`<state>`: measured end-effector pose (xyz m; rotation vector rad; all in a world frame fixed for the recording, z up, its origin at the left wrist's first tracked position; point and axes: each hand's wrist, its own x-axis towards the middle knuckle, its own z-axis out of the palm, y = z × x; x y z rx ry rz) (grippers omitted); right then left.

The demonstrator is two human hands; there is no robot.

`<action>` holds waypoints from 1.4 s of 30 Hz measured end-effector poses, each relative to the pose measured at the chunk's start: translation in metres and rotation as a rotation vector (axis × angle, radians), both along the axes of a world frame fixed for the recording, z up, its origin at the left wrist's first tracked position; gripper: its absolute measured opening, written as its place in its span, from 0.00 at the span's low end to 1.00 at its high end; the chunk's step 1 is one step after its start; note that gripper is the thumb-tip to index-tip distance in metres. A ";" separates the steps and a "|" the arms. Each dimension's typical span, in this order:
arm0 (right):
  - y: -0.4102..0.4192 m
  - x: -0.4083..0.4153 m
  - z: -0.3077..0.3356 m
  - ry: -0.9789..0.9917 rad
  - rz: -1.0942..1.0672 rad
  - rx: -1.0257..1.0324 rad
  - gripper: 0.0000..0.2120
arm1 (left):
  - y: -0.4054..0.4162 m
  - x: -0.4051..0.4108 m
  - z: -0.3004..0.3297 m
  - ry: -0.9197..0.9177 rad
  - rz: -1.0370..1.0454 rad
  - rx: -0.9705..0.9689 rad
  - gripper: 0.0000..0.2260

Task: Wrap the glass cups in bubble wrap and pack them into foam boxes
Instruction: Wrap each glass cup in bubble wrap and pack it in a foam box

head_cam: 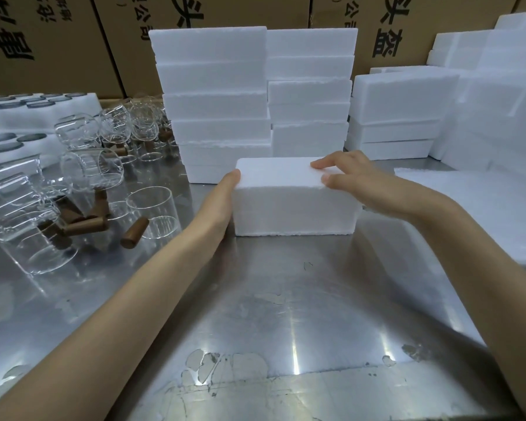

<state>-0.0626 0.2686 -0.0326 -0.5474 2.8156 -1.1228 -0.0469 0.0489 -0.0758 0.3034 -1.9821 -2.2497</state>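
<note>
I have a closed foam box [292, 196] standing on the steel surface [286, 314] in front of me, held between both hands. My left hand [222, 202] lies flat against the box's left end, fingers straight and pressed to the foam, fingertips reaching its top corner. My right hand [353, 180] grips the right end: the fingers curl over the top edge and rest on the lid, and the thumb presses on the near upper corner. The box sits level, its bottom touching the surface.

Just behind it stand two stacks of the same white boxes [213, 101], side by side and taller than the one I hold. More boxes [398, 113] are piled to the right of those, and a flat white sheet [474, 208] lies on the surface under my right forearm; I cannot tell whether it is foam or wrap.

To my left, glass cups [88, 171] with brown handles [134, 232] are scattered on the surface, some upright, some tipped on their sides, well apart from the box. Beyond them are white foam trays [16, 117] holding dark round lids [3, 137]. Cardboard cartons [52, 41] with black print line the back.
</note>
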 end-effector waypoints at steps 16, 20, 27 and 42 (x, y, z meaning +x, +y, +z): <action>0.016 -0.003 0.000 -0.374 -0.308 -0.608 0.23 | 0.016 0.001 0.030 -0.297 -0.207 0.114 0.24; 0.029 -0.002 0.003 -0.364 -0.297 -0.628 0.22 | 0.028 -0.005 0.035 -0.361 -0.373 0.246 0.25; 0.059 -0.005 0.009 -0.454 -0.431 -0.963 0.29 | 0.058 -0.022 0.046 -0.224 -0.321 0.370 0.11; 0.139 -0.118 0.151 -0.199 -0.657 -1.209 0.16 | 0.160 -0.131 0.161 0.252 -0.495 0.012 0.15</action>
